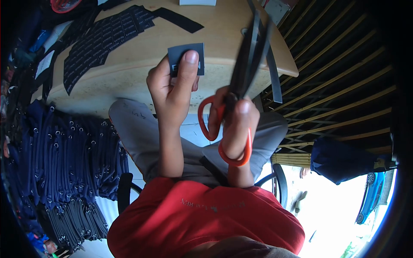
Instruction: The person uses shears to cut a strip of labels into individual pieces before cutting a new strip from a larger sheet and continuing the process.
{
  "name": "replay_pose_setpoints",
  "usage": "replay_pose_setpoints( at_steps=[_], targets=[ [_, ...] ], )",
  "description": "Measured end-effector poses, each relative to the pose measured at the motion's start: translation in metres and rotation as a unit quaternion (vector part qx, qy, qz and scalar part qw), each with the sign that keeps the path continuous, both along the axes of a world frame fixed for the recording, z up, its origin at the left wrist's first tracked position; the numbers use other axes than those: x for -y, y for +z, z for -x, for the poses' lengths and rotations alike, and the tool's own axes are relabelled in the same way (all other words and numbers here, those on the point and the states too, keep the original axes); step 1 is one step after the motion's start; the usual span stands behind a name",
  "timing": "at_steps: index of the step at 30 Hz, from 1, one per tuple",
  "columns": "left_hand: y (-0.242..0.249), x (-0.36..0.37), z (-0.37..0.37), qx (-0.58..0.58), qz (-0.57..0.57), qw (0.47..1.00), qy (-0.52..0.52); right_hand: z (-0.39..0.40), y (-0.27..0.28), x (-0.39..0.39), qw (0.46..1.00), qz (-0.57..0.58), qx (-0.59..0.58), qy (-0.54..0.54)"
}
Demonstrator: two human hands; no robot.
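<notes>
My left hand (pixel 174 92) pinches a small dark label (pixel 178 53) between thumb and fingers, above the table's front edge. Pale letters show on it, partly covered by the thumb. In my right hand (pixel 241 124) is a pair of scissors (pixel 246 60) with orange-red handles, fingers and thumb through the loops. The blades point up and away from me, blurred and slightly apart, to the right of the label and not touching it. Behind them a long dark strip (pixel 272 75) hangs over the table's right edge.
On the wooden table (pixel 223 32), rows of dark printed labels (pixel 107 36) lie at the left, near another dark strip (pixel 178 19). Bundles of navy straps with metal rings (pixel 73 150) hang at my left. A slatted folding gate (pixel 335 64) stands on the right.
</notes>
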State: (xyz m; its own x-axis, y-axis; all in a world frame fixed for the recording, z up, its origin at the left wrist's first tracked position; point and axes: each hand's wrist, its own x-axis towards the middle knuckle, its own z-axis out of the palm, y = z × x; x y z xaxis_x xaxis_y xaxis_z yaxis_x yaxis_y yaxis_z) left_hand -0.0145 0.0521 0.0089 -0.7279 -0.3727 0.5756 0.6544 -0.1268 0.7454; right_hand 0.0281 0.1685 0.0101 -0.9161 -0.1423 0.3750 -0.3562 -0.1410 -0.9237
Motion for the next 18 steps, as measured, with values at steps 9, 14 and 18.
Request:
replay_pose_setpoints(
  at_steps=[9, 14, 18],
  targets=[
    [0.015, 0.044, 0.061, 0.087, 0.168, 0.982, 0.016, 0.029, -0.015, -0.045, 0.963, 0.231, -0.119, -0.072],
    [0.053, 0.054, 0.190, 0.034, 0.392, 0.919, 0.027, 0.036, -0.015, -0.072, 0.945, 0.294, -0.125, -0.072],
    [0.040, 0.058, 0.317, 0.055, 0.571, 0.807, 0.137, 0.032, -0.009, -0.083, 0.944, 0.316, -0.052, -0.083]
  ],
)
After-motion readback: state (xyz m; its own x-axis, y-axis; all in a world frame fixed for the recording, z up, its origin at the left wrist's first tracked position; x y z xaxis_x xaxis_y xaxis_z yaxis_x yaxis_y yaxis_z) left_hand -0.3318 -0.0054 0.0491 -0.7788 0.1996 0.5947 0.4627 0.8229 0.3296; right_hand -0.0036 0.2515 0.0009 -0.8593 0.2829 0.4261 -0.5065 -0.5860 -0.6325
